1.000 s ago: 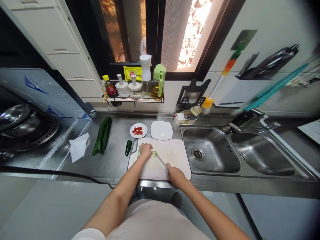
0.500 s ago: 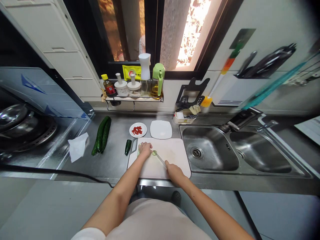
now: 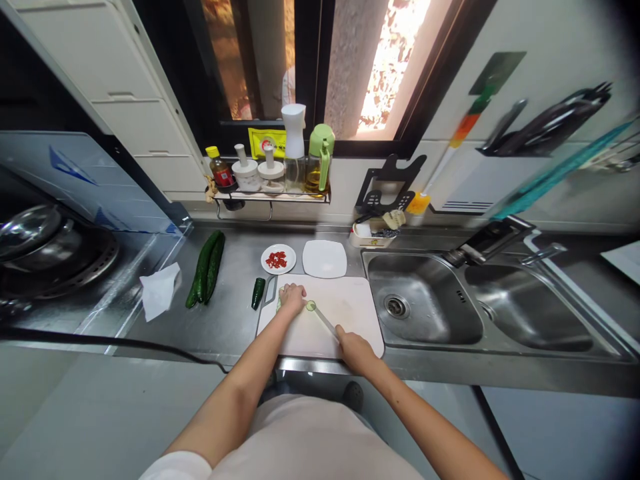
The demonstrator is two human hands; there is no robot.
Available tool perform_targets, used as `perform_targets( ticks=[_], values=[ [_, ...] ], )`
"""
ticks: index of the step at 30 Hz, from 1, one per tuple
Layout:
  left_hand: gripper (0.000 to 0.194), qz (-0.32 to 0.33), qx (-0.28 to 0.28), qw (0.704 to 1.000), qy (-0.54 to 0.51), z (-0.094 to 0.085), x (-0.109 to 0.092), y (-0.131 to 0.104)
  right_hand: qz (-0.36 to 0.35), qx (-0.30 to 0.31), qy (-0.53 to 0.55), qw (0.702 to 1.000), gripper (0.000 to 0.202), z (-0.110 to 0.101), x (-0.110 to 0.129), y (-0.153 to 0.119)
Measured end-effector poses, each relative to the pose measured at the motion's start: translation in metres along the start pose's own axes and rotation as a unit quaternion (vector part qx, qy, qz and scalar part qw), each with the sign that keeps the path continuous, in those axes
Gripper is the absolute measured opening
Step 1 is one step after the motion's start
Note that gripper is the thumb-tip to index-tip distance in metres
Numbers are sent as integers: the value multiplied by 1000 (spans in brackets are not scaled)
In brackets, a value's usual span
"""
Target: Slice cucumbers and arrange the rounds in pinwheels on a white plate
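A white cutting board [image 3: 350, 300] lies on the steel counter. My right hand [image 3: 355, 348] is closed round the handle of a knife [image 3: 325, 321], whose blade points up and left over the board. A round green slice [image 3: 311, 305] sits at the blade's tip end. Over the board's left part, my left hand [image 3: 293, 299] has its fingers bent over pale green pieces [image 3: 279, 301], which it mostly hides. Left of the board lies a short cucumber piece [image 3: 258, 293], with whole cucumbers [image 3: 207, 268] farther left.
Behind the board are a plate of red pieces [image 3: 279, 259] and a square white plate [image 3: 325, 259]. A double sink [image 3: 425, 300] is at the right. White paper [image 3: 160, 291] and a stove with a pot [image 3: 45, 240] are at the left. Bottles stand on a rack [image 3: 275, 197].
The view has shifted slightly, so the counter items appear a little farther right. Both hands keep nearly the same places over the board.
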State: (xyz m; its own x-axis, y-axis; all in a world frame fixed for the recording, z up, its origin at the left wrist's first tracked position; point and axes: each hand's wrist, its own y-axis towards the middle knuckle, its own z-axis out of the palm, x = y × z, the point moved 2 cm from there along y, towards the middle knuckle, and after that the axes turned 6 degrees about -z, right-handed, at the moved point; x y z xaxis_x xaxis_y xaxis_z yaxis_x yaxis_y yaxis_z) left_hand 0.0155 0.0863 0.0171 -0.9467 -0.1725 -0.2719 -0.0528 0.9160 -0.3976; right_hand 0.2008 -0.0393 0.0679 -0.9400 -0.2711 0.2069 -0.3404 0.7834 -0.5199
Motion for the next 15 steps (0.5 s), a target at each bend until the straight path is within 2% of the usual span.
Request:
perform_targets(
  ticks=[15],
  values=[
    [19,-4,5,1000,4,0,0,1,-4,7,-15,1000,36,-12,5,8]
  ],
)
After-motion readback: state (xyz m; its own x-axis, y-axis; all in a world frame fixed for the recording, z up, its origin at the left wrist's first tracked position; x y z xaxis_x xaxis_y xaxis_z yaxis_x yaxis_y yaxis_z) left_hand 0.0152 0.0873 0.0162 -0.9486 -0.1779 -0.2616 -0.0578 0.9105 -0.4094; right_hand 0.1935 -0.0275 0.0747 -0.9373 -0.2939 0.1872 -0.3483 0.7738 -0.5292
